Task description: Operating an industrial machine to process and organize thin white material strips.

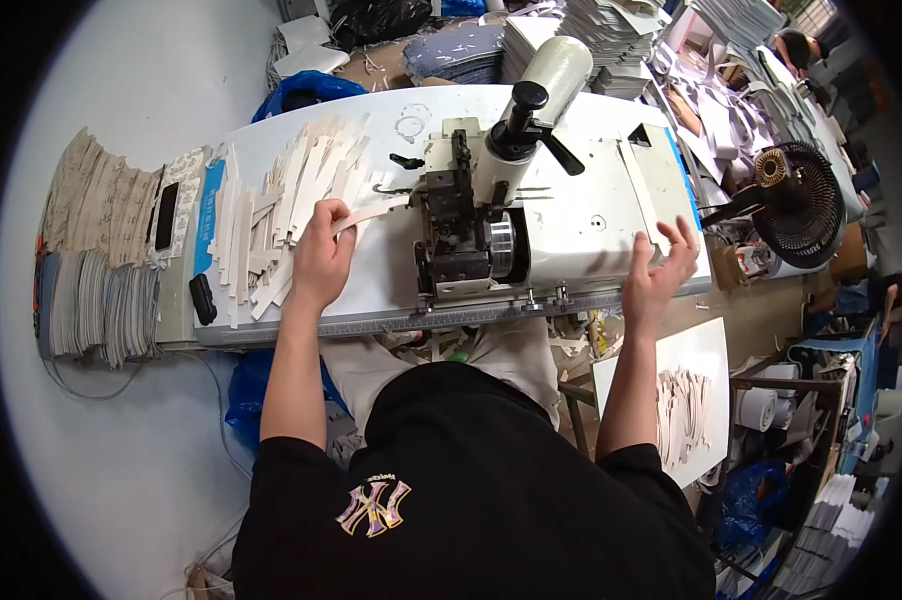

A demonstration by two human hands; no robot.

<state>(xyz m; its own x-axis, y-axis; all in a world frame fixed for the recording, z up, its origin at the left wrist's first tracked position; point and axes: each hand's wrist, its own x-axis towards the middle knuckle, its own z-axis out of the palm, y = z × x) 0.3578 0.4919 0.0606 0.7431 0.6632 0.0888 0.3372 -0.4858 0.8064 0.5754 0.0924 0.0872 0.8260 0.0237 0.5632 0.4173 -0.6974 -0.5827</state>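
Observation:
My left hand pinches a long cream strip and holds its far end against the left side of a white stitching machine on the white worktable. Beside that hand lies a loose pile of cream strips. My right hand rests flat, fingers spread, on the machine's white bed near the table's right front edge, and holds nothing.
Stacks of beige and grey cut pieces sit at the table's left end. A black fan stands to the right. A white board with more strips lies lower right. Piles of white sheets fill the back.

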